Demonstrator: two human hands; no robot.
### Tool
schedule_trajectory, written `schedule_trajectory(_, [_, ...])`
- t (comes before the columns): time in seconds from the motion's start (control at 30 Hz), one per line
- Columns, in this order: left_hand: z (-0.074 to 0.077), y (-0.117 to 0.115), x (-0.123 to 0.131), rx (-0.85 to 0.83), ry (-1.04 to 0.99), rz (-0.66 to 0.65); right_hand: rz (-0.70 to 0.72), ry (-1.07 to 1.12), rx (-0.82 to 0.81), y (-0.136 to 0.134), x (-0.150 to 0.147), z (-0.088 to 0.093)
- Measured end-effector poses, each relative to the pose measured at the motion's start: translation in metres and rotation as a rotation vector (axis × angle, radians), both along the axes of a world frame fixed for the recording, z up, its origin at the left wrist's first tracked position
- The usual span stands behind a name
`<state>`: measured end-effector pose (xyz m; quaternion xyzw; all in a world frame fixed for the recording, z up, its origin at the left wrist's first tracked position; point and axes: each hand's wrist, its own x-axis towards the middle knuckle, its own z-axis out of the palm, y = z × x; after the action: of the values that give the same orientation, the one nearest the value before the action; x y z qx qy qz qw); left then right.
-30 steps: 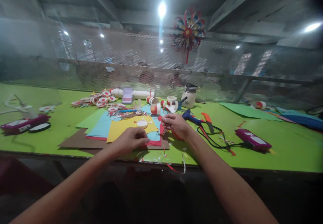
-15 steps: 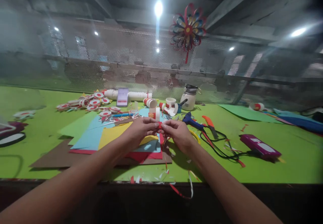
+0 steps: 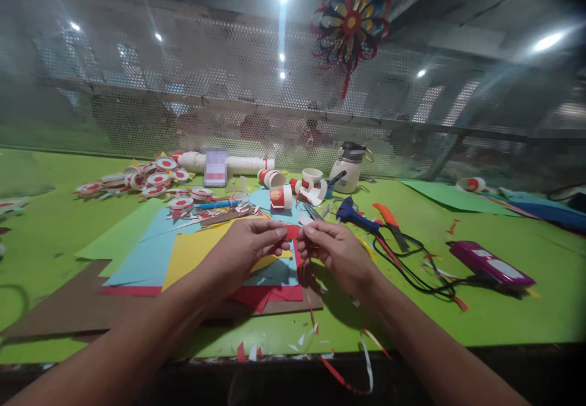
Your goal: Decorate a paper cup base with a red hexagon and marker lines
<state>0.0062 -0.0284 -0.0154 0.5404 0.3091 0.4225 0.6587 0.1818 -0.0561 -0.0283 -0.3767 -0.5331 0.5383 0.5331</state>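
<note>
My left hand (image 3: 256,244) is closed in a pinch, its fingertips at a small piece of red paper (image 3: 292,232). Facing it, my right hand (image 3: 332,248) pinches at the other side of the red piece. A red sheet lies close behind, so the piece's outline is hard to separate. Both hands hover over stacked coloured sheets, with a yellow sheet (image 3: 195,252) on top and a light blue sheet (image 3: 141,253) beside it. Just beyond the fingers lies a red and white paper cup (image 3: 280,197). Scissors (image 3: 314,212), partly hidden, lie behind my right hand.
Red and white paper discs (image 3: 158,180) are heaped at the left. A phone (image 3: 216,168) leans on a white tube of cups. To the right lie a blue glue gun (image 3: 357,215), an orange-handled cutter (image 3: 387,217), black cables and a purple device (image 3: 492,265). A jug (image 3: 347,168) stands behind.
My hands have drawn slightly apart, so more red shows between the fingertips. The view has tilted downward and moved closer to the table.
</note>
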Motion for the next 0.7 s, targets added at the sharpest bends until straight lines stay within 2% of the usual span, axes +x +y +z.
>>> schedule_trajectory(0.1, [-0.0022, -0.0013, 0.0013, 0.005, 0.009, 0.014, 0.013, -0.040, 0.010, -0.0040, -0.0027, 0.0005])
schedule_trajectory(0.27, [-0.0039, -0.0030, 0.0008, 0.033, 0.038, -0.010, -0.052, -0.109, 0.001, -0.0066, -0.0042, 0.0013])
schedule_trajectory(0.53, [-0.0013, -0.0069, 0.0013, -0.104, -0.048, -0.073, -0.052, -0.043, 0.023, -0.0063, -0.0027, 0.0034])
schedule_trajectory(0.7, [-0.0027, -0.0066, -0.0003, -0.131, -0.034, -0.084, -0.064, -0.047, 0.005, -0.0059, -0.0014, 0.0034])
